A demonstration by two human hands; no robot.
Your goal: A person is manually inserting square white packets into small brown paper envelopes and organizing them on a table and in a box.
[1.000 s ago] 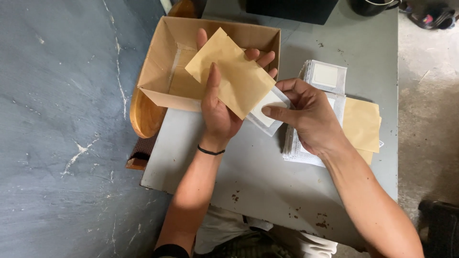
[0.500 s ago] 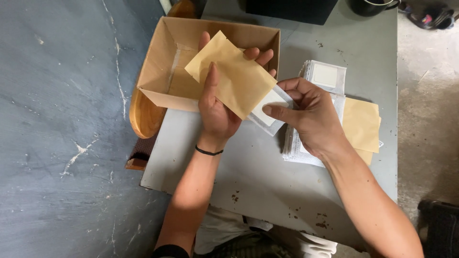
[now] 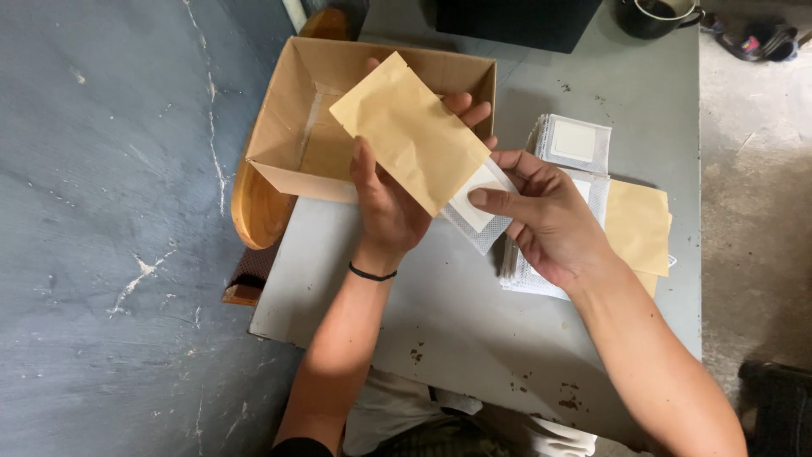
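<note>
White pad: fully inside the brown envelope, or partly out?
Partly out. The white pad sticks out of the brown envelope at its lower end, pinched by the right hand.

At six o'clock we see bare worktop (image 3: 474, 313); the open cardboard box (image 3: 288, 127) blocks eleven o'clock, stacked pouches (image 3: 575, 144) crowd two o'clock.

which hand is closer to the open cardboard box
Left. The left hand holds a tan envelope right at the cardboard box. The right hand is farther off, over the white packets.
</note>
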